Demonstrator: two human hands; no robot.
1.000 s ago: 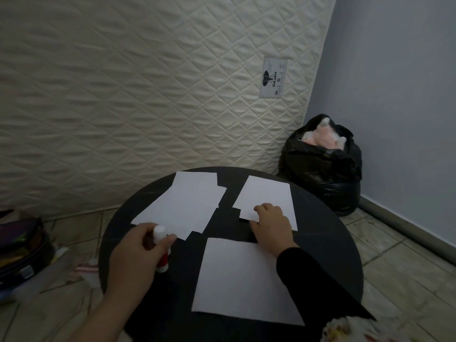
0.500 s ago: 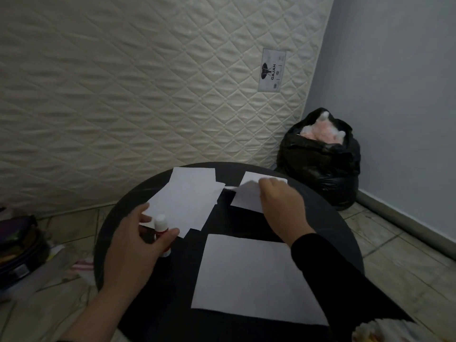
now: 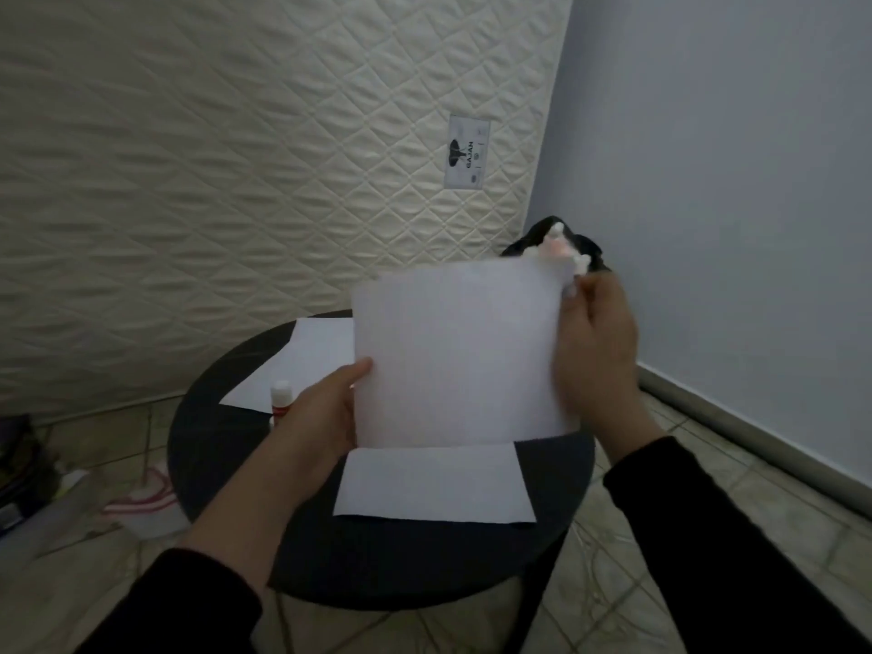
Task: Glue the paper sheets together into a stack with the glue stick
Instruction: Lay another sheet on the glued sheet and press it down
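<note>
A white paper sheet is held up above the round black table, facing me. My right hand grips its right edge and my left hand holds its lower left edge. Flat on the table below lies another white sheet, partly hidden by the raised one. More white sheets rest at the table's far left. The glue stick, white cap with a red band, stands upright on the table just left of my left hand, not held.
A quilted mattress leans against the wall behind the table. A black bag with pinkish stuff sits in the corner, mostly hidden by the raised sheet. Bags and a white-red cloth lie on the tiled floor at the left.
My right hand lifted a sheet from the table's far right and raised it. My left hand let go of the glue stick, which now stands alone, and took the sheet's left edge.
</note>
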